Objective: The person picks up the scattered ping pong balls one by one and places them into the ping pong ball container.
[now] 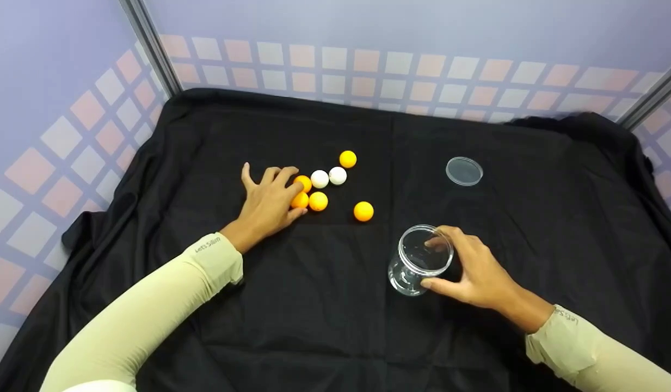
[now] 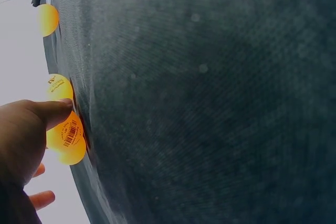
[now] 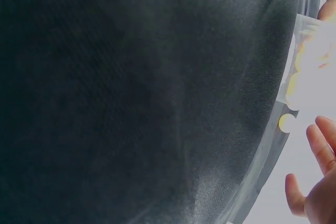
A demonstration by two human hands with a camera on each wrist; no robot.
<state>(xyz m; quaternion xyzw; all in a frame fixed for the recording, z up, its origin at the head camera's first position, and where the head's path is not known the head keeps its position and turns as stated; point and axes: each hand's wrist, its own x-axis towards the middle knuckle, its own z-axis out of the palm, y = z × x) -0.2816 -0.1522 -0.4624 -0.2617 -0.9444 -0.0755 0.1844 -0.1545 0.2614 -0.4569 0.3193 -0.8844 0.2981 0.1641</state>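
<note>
In the head view my left hand (image 1: 267, 201) curls over two orange balls (image 1: 300, 200), with a third orange ball (image 1: 318, 201) beside them. The left wrist view shows the thumb of my left hand (image 2: 26, 135) against the orange balls (image 2: 68, 132), one printed with a barcode. My right hand (image 1: 474, 267) holds a clear open jar (image 1: 407, 272) from its right side, fingers behind, thumb in front. In the right wrist view my right hand (image 3: 320, 182) is at the right edge, against glare; the jar's outline is unclear there.
Two white balls (image 1: 320, 179) lie right of my left hand, with an orange ball (image 1: 348, 159) behind them. Another orange ball (image 1: 363, 211) rests nearer the jar. A clear round lid (image 1: 464, 171) lies flat at the back right. Wrinkled black cloth (image 1: 313, 305) covers the table.
</note>
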